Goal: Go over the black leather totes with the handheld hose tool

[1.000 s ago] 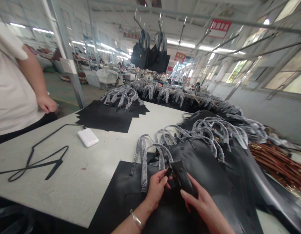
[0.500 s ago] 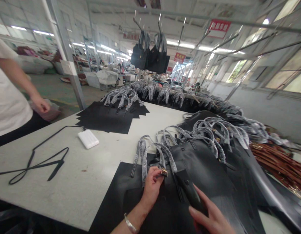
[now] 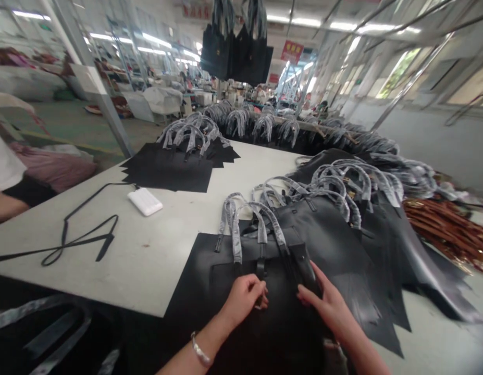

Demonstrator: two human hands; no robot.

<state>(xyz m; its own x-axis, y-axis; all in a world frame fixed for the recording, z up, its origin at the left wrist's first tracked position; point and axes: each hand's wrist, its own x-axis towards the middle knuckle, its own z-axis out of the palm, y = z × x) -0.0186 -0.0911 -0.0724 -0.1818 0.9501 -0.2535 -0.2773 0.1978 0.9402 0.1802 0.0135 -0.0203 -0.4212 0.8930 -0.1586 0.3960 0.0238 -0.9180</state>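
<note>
A flat black leather tote bag [image 3: 210,271] with grey-wrapped handles [image 3: 241,224] lies on the white table [image 3: 159,250] in front of me. My left hand [image 3: 243,297] is closed in a pinch on the bag's short closure strap [image 3: 260,268], near the bag's middle. My right hand [image 3: 329,307] rests beside it on the black flap, fingers curled against the leather and thumb out. What the right fingers grip is hidden.
More black bags with wrapped handles [image 3: 343,192] are piled to the right and at the far end [image 3: 186,151]. Brown straps [image 3: 444,229] lie at the far right. A white box [image 3: 145,201] and a black strap [image 3: 77,234] lie left. Another person's arm [image 3: 2,205] shows at left.
My left hand has drawn the strap down toward me onto the bag's front. My right hand has come up beside it. The person at left has stepped back; the view tilted down.
</note>
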